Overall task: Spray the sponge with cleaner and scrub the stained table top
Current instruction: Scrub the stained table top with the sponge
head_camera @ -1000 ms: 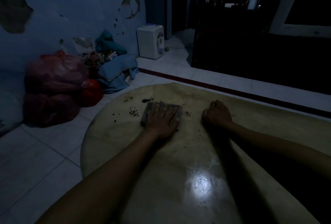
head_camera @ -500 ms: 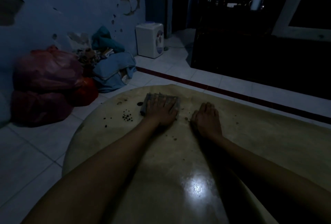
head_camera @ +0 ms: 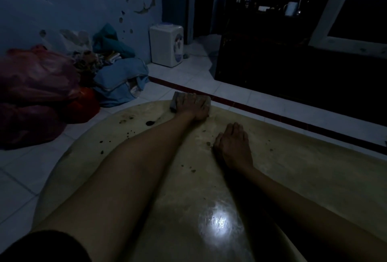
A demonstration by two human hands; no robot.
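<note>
Head view: left hand point(head_camera: 192, 105) flat on sponge point(head_camera: 174, 100), fingers point(head_camera: 188, 99) straight, slightly spread, pressing down; sponge under fingers at far rim of table top point(head_camera: 293, 167), long axis crosswise to fingers; right hand point(head_camera: 232, 145) rests on table top, fingers loosely bent, holding nothing.

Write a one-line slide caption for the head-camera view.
Left hand presses a sponge near the stained table top far edge; right hand rests on it nearby.

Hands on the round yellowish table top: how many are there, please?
2: left hand on the grey rectangular sponge at the far edge; right hand flat, nearer.
</note>
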